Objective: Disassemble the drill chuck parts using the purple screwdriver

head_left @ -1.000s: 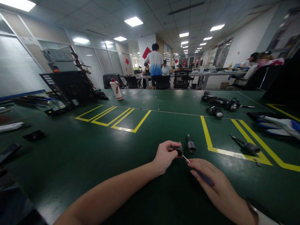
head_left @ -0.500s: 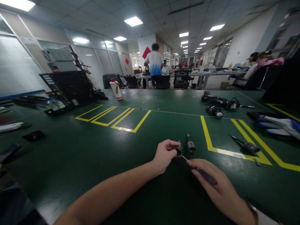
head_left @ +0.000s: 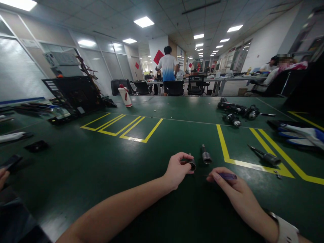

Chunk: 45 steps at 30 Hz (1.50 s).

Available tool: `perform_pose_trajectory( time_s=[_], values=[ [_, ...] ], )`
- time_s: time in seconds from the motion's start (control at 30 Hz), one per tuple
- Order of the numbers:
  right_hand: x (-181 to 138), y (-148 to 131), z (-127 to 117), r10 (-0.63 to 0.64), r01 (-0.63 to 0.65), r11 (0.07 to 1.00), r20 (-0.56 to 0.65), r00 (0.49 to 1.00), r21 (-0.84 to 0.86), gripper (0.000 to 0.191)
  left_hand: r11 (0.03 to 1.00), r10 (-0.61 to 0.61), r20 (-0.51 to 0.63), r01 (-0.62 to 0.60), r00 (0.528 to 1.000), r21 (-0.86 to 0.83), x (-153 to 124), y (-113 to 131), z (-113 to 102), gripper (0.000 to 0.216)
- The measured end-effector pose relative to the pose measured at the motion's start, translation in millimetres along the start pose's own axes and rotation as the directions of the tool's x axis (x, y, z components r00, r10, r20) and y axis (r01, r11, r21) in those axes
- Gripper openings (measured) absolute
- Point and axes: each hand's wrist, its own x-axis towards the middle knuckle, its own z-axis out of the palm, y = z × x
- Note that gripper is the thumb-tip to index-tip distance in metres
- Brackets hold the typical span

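My left hand (head_left: pixel 178 170) pinches a dark metal hole saw (head_left: pixel 193 164), cup-shaped, its open mouth turned toward me and to the right. My right hand (head_left: pixel 231 185) is closed around a small screwdriver (head_left: pixel 227 176) with a dark purple handle. The screwdriver's thin shaft points left and is hard to see; its tip is apart from the cup. Just beyond the two hands, a second hole saw (head_left: pixel 206 157) rests on the table, shank pointing away.
A longer pointed bit (head_left: pixel 270 158) and small metal pieces (head_left: pixel 277 174) lie by yellow tape at right. Power tools (head_left: pixel 238 111) and gloves (head_left: pixel 301 135) are behind them. A white bottle (head_left: pixel 125 96) stands at the far edge. Another person's hand (head_left: pixel 3 177) shows at far left.
My right hand has drawn the screwdriver away from the hole saw's mouth, to the right, and turned its handle more level. Another person's hand has appeared at the left edge.
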Motion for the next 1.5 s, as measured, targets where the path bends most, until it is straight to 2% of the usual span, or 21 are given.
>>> perform_pose_trajectory(
  time_s=[0.5,0.67,1.0,1.2,1.33,1.5],
  values=[
    [0.3,3.2,0.7,-0.035,0.036,0.999,0.036,0.999,-0.026,0.029,1.000,0.023,0.000,-0.023,1.000,-0.003,5.7,-9.4,-1.5,0.025],
    [-1.0,1.5,-1.1,-0.051,0.052,0.998,0.035,0.998,-0.033,0.029,1.000,0.004,-0.001,-0.004,1.000,-0.010,4.2,-5.3,-1.6,0.025],
    [-1.2,1.2,-1.1,-0.069,0.069,0.996,0.002,0.998,-0.062,0.028,0.999,-0.004,0.003,0.004,1.000,-0.039,-4.4,3.6,3.9,0.022],
    [-2.4,3.9,-0.2,-0.072,0.071,0.996,-0.010,0.997,-0.048,0.027,0.998,-0.011,0.067,0.015,0.998,-0.062,-6.4,-3.3,9.8,0.025],
    [-2.3,5.8,-0.3,-0.067,0.064,0.997,-0.066,0.996,-0.053,0.028,0.999,0.008,0.055,-0.005,0.998,-0.045,-4.4,-7.0,10.1,0.026],
    [-1.9,4.5,-1.6,-0.038,0.037,0.998,-0.034,0.999,-0.053,0.030,0.999,0.028,0.045,-0.027,0.999,-0.018,-4.4,-5.4,8.6,0.027]
  ],
)
